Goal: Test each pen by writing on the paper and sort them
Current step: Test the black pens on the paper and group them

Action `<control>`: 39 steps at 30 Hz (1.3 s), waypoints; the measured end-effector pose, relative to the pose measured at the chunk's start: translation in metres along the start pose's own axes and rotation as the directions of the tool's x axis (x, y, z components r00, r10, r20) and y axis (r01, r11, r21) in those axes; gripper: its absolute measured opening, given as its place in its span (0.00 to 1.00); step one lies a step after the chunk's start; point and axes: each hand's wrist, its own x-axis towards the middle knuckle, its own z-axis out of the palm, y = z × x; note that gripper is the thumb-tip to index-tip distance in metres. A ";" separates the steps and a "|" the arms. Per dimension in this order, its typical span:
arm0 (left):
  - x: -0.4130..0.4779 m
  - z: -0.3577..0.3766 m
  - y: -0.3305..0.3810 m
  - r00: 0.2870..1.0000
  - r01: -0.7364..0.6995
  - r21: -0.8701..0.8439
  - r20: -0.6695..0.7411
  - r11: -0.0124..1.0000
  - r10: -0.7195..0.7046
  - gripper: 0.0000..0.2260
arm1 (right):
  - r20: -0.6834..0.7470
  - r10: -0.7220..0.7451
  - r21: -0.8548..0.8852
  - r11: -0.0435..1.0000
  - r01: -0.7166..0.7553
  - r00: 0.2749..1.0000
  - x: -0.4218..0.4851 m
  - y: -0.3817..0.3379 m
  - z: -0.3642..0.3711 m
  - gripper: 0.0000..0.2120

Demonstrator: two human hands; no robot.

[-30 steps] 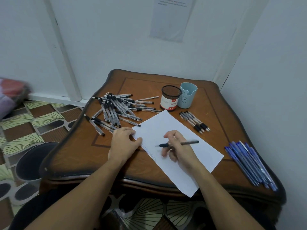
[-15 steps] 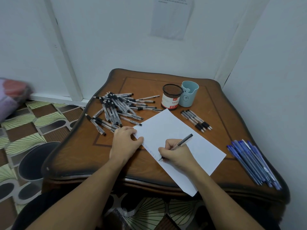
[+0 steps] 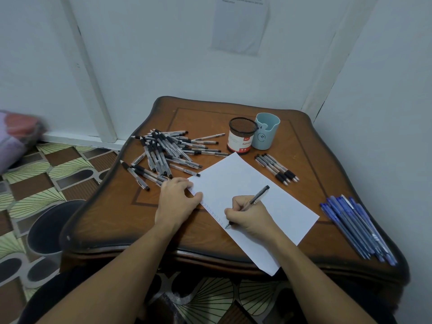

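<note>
Table (image 3: 210, 118) in white-walled corner (image 3: 327, 85): left hand (image 3: 177, 199) presses paper (image 3: 233, 178) with relaxed fingers (image 3: 181, 183), right hand (image 3: 250, 216) grips pen (image 3: 257, 197) in curled fingers (image 3: 238, 202).

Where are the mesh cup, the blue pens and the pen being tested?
mesh cup (image 3: 239, 143), head view, on its label.
blue pens (image 3: 357, 230), head view, middle of bundle.
tested pen (image 3: 259, 195), head view, on its barrel.
</note>
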 end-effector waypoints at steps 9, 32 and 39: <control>0.000 0.000 -0.001 1.000 -0.001 0.011 0.003 1.000 0.001 0.19 | -0.021 -0.030 -0.005 1.000 0.030 0.999 -0.002 -0.001 -0.001 0.20; 0.001 0.001 -0.002 1.000 0.001 0.011 0.008 1.000 -0.001 0.20 | -0.017 -0.039 -0.012 0.999 0.038 0.999 -0.004 -0.004 -0.001 0.21; 0.000 0.000 -0.002 1.000 0.004 0.016 0.007 1.000 -0.004 0.20 | -0.015 -0.045 -0.015 0.999 0.044 0.999 -0.002 -0.002 -0.002 0.21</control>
